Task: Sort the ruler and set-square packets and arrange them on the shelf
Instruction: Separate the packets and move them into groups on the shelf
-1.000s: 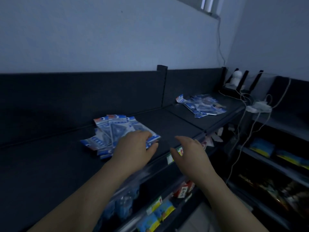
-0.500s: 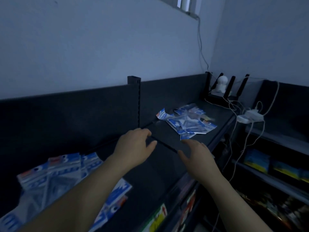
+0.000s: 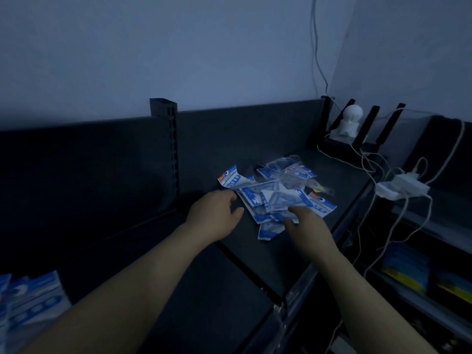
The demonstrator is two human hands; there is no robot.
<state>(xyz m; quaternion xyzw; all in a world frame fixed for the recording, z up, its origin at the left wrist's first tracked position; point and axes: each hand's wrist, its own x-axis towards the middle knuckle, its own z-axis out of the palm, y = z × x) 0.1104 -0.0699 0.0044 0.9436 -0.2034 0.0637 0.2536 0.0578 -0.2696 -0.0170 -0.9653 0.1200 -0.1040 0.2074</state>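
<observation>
- Packets (image 3: 275, 198): blue-and-white headers, print too blurred to read; they lie in a loose pile on the dark shelf (image 3: 258, 261), right of the post (image 3: 168, 149).
- Left hand (image 3: 214, 215): fingers loosely curled, empty, just beside the pile.
- Right hand (image 3: 309, 226): fingers relaxed at the pile's near edge.
- Second stack (image 3: 28, 302) at lower left.
- Pale wall (image 3: 178, 47) behind.

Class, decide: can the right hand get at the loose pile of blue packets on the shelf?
Probably yes. The right hand is open at the near edge of the packet pile, with nothing between them.
</observation>
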